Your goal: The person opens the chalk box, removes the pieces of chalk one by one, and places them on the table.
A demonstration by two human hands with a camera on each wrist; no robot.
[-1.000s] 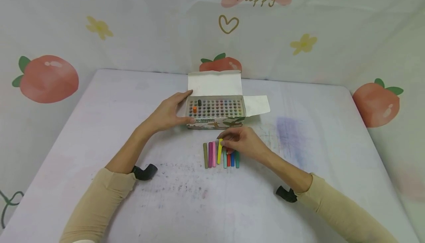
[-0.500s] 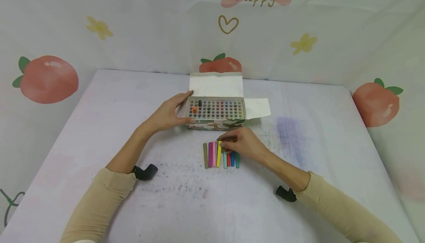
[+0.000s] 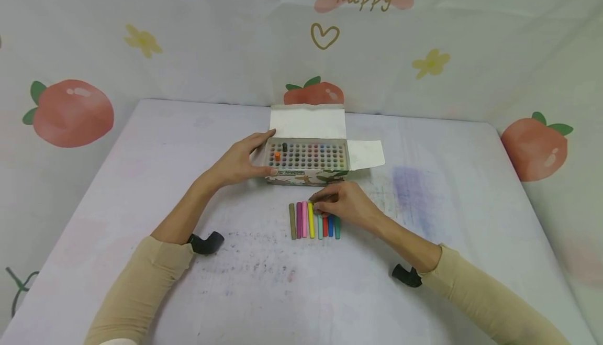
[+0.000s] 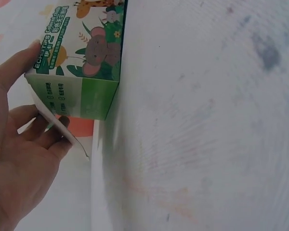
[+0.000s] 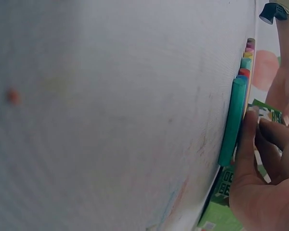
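Note:
An open chalk box (image 3: 292, 180) with a printed front stands at the table's far middle. My left hand (image 3: 235, 164) grips its left end, thumb at the front and fingers behind the side flap (image 4: 62, 127). Orange chalk (image 3: 277, 156) and black chalk (image 3: 285, 147) stick up from its holed top. In front lies a row of chalk sticks: olive (image 3: 292, 222), purple (image 3: 299, 222), pink, yellow (image 3: 311, 224), light teal, red, blue and a green stick (image 5: 232, 122). My right hand (image 3: 348, 203) pinches the yellow chalk's far end; its fingertips partly hide the contact.
The box's white lid (image 3: 308, 121) leans back, and a side flap (image 3: 365, 154) spreads right. Purple smudges (image 3: 412, 193) and dark marks (image 3: 259, 253) stain the white table. A printed cloth (image 3: 226, 36) hangs behind.
The yellow chalk has moved slightly towards the person and straightened into line with the row, my right hand moving with it. My left hand stays at the box, which has shifted slightly.

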